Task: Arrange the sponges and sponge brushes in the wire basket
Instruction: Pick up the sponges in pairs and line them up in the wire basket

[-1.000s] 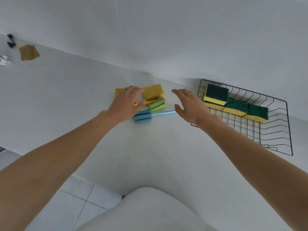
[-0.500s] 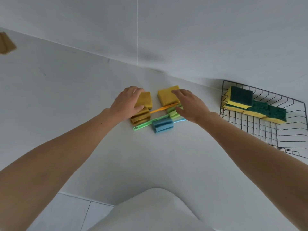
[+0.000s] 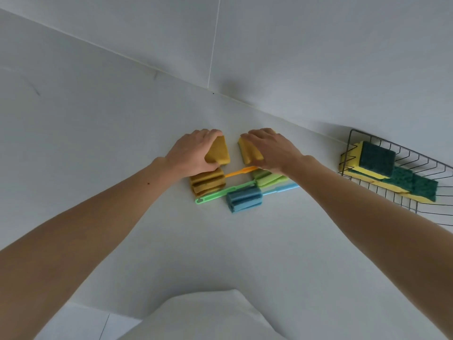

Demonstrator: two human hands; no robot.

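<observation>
Sponges lie in two places on the white counter [image 3: 98, 143]: a loose cluster near the middle, close to the far wall, and a row already in the wire basket [image 3: 416, 212] at the far right. The left hand [image 3: 193, 153] curls over the left yellow sponge [image 3: 219, 153], fingers on its far edge and thumb at its near side, closing on it. The right hand [image 3: 272, 149] does the same with the right yellow sponge [image 3: 248, 152], fingers draped over its top and thumb against its near face; both sponges appear tilted up off the counter, though whether they are fully clear of it cannot be told. Just near of the left hand sits the orange sponge brush [image 3: 208, 184], its ribbed head at the left and its thin handle running right. The green sponge brush [image 3: 267, 179] lies with its head partly under the right wrist and its handle pointing left, passing behind the head of the blue sponge brush [image 3: 244, 198] (the nearest of the three). In the basket, green-topped scrub sponges [image 3: 377, 159] lie overlapping along the far side, well apart from the cluster.
</observation>
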